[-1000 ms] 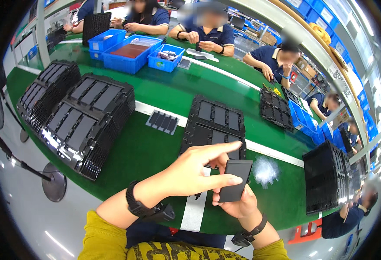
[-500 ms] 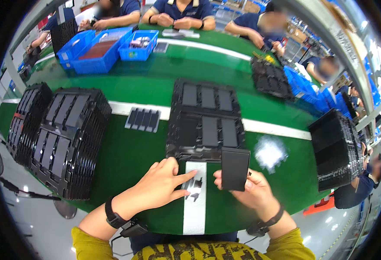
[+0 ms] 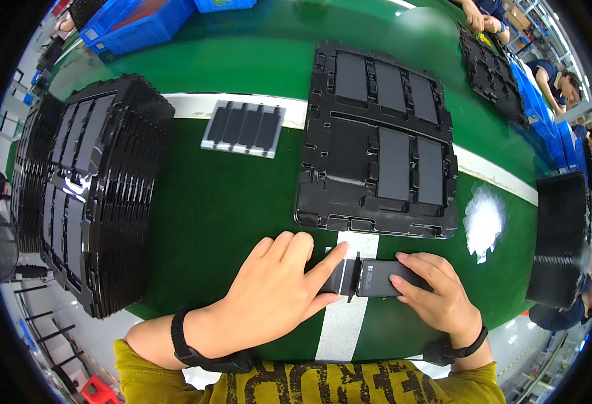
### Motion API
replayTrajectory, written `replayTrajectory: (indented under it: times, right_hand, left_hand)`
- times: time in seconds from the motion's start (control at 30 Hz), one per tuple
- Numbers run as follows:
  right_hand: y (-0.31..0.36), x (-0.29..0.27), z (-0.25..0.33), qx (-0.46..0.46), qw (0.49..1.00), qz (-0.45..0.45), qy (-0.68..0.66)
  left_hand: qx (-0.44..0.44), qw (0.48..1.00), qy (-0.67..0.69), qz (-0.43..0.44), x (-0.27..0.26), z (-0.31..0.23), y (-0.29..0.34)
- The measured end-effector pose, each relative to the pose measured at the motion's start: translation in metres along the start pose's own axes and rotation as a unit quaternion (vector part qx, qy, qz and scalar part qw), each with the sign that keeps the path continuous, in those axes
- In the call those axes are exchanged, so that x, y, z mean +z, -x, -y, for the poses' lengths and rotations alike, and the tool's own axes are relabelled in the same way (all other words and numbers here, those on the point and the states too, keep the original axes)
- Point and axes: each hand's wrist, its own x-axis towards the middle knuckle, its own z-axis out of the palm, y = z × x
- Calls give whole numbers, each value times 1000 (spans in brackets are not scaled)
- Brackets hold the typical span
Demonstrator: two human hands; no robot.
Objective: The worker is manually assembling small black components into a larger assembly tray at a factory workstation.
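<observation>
A flat black battery cell point(image 3: 379, 279), small pale print near one end, lies level over the white strip on the green table. My right hand point(image 3: 437, 293) grips it by its long edges, thumb on one side and fingers on the other. Against its left end is a narrow black strip point(image 3: 353, 277), beside a thin dark film piece point(image 3: 336, 275) with a pale line. My left hand point(image 3: 269, 289) spans this film, index fingertip at its far edge and thumb at its near edge, other fingers curled. Part of the film is hidden by my left hand.
Beyond my hands lies a black tray point(image 3: 356, 172) with dark flat cells and one vacant pocket. A clear sheet with dark strips point(image 3: 245, 128) is left of it. Stacked trays point(image 3: 101, 195) stand at left, others point(image 3: 558, 236) at right; blue bins point(image 3: 141, 27) are at far left.
The battery cell went from raised and upright to lying flat, its end against the strip by my left hand. My right hand turned with it. The view moved closer to the table.
</observation>
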Motion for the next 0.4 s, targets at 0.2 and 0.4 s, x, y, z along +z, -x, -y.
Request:
replayTrajectory:
  times: [0.2, 0.4]
  right_hand:
    - [1, 0, 1, -1, 1000, 3, 6]
    - [0, 3, -3, -14, 1000, 4, 1]
  left_hand:
    - [-6, 1000, 4, 18, -3, -3, -2]
    - [-15, 999, 4, 32, -3, -3, -4]
